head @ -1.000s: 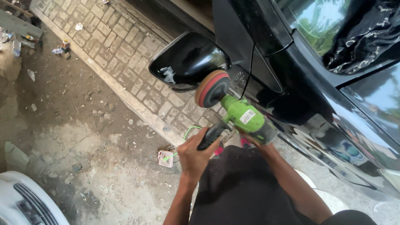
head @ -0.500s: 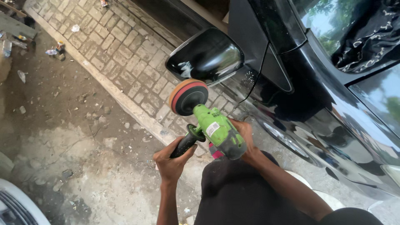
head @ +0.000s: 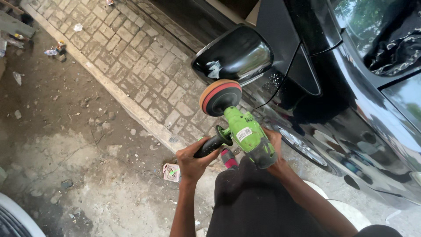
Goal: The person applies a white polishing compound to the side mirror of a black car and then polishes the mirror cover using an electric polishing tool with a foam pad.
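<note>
From the head camera, the left hand (head: 193, 162) has its fingers curled tight around the black side handle of a bright green electric polisher (head: 245, 134), steadying it. The right hand (head: 274, 149) seems to cup the body's rear, fingers mostly hidden. Its round orange-and-red foam pad (head: 220, 96) is raised just beside the glossy black car's wing mirror (head: 234, 55), apparently not touching.

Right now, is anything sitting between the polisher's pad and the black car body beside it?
Nothing visible does. The green handheld polisher, held by the left hand and right hand, has its round orange-and-red foam pad raised just below the glossy black side mirror, with open air toward the black car door.
</note>
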